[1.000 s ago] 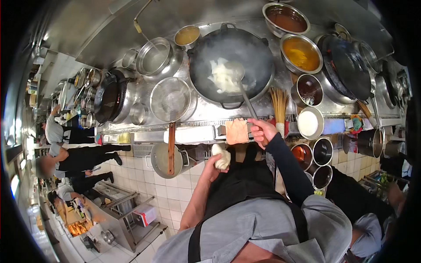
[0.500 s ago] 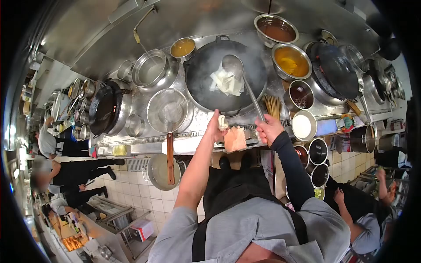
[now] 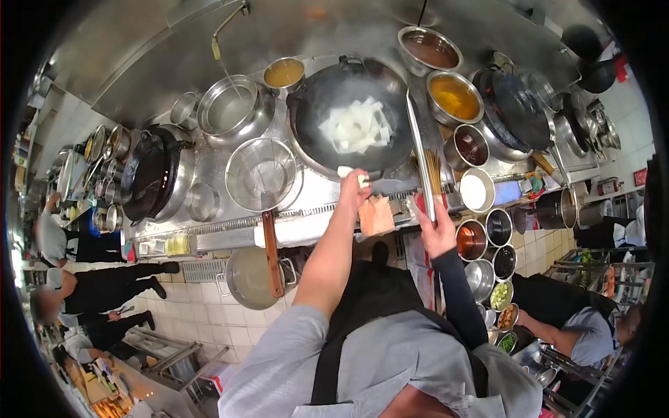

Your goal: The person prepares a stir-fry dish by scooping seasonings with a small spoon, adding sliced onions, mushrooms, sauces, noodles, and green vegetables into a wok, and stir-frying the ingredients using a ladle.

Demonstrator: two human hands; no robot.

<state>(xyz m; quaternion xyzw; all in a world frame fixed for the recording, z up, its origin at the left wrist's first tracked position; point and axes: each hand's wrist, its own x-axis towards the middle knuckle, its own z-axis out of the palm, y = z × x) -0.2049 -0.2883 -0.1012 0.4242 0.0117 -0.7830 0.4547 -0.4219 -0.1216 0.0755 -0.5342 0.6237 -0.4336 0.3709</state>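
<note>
A black wok (image 3: pixel 317 90) sits on the range with flat white pieces (image 3: pixel 357 125), like sheet noodles or slices, spread in its bottom. At the wok's near handle, my left hand (image 3: pixel 354 187) is closed around a folded white cloth (image 3: pixel 345 171); how far it wraps the handle is partly hidden. My right hand (image 3: pixel 437 230) grips the long metal handle of a ladle (image 3: pixel 419 143), raised upright to the right of the wok. The ladle's bowl is hard to make out. A folded orange-pink cloth (image 3: pixel 377 216) lies on the front edge between my hands.
Left of the wok are a wire strainer (image 3: pixel 261 171) and a water pot (image 3: pixel 233 104). To its right stand a bowl of yellow liquid (image 3: pixel 454 97), a bamboo brush (image 3: pixel 433 171) and a pot of white powder (image 3: pixel 477 191). Several ingredient tins (image 3: pixel 472 239) stand below. A co-worker (image 3: pixel 578 317) is at right.
The ladle has come up out of the wok and swung right with my right hand. My left hand has moved to the wok's near handle. The white pieces now lie more spread out.
</note>
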